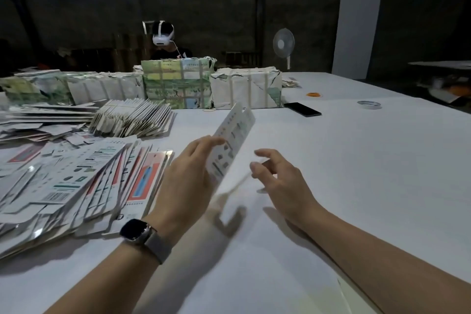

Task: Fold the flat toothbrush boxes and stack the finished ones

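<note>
The left hand (187, 176) pinches a long, thin printed card box (230, 144) above the white table (356, 160), its long axis tilted up and away. The right hand (277, 178) hovers beside it, fingers loosely spread, holding nothing. Flat blanks (76, 181) fan out at left.

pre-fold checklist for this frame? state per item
1. Left hand holds the flat box: ok, fingers on its left edge.
2. Right hand free to help: ok, open, beside the box, not touching.
3. Box lifted off the table: ok, tilted, shadow beneath.
4. Bare table under the hands: ok.
5. Flat-box pile within reach on the left: ok.
6. Fold lines on the box: cannot tell, blurred.
</note>
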A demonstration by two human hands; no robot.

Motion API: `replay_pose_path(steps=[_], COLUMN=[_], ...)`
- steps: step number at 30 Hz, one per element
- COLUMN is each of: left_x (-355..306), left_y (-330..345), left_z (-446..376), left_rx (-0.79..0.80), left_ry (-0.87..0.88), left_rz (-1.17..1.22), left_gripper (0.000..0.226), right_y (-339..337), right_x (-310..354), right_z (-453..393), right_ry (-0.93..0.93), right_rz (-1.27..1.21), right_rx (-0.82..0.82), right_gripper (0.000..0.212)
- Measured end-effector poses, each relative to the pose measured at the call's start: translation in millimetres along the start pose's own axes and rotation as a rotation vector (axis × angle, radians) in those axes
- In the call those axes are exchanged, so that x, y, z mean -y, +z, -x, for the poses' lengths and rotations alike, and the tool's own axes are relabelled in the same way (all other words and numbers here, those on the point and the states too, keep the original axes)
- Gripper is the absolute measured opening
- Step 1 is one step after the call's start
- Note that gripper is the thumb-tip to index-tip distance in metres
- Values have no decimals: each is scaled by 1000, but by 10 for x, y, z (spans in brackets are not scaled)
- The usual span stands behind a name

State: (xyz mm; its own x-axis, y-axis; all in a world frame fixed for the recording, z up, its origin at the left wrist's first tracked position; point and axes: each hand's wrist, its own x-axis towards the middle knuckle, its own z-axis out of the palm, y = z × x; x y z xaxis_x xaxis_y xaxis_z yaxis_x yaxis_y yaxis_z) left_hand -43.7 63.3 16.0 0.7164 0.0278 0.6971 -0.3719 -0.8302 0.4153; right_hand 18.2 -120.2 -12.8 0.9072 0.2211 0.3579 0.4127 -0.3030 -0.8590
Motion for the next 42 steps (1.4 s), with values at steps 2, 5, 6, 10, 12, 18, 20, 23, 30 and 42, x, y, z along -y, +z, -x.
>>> replay_pose_path(steps=[2, 5, 6, 10, 12, 18, 20, 23, 30, 42], left_x=[-129, -204, -198, -146, -185, -243, -227, -229, -282, -202], left_y=[88, 252, 279, 288, 276, 245, 286, 331, 344, 313], left_z=[51, 122, 131, 108, 90, 120, 116, 89, 93, 125], left_rx=[26, 110, 123, 165, 189, 388, 416, 416, 391, 328], left_ry=[-126, -359, -419, -597, -675, -726, -712, -709, -653, -559], left_rz=[342, 716, 796, 935, 990, 1231, 1284, 1295, 1145, 899], left_gripper=[54, 57, 57, 42, 28, 46, 52, 64, 80, 40], right_y=[-9, -24, -29, -43, -37, 13, 27, 42, 19, 8], right_x=[-14, -33, -31, -5, 14, 72, 78, 97, 153, 168], right_z=[-38, -76, -77, -33, -3, 60, 66, 76, 99, 122], right_ry=[53, 96, 99, 78, 26, -120, -117, -77, -12, 47], right_rz=[-35, -105, -121, -201, -203, -119, -124, -210, -335, -568], right_rx=[-45, -96, -114, -61, 4, 101, 100, 138, 251, 386], right_gripper=[41, 46, 47, 58, 53, 42, 39, 38, 47, 41])
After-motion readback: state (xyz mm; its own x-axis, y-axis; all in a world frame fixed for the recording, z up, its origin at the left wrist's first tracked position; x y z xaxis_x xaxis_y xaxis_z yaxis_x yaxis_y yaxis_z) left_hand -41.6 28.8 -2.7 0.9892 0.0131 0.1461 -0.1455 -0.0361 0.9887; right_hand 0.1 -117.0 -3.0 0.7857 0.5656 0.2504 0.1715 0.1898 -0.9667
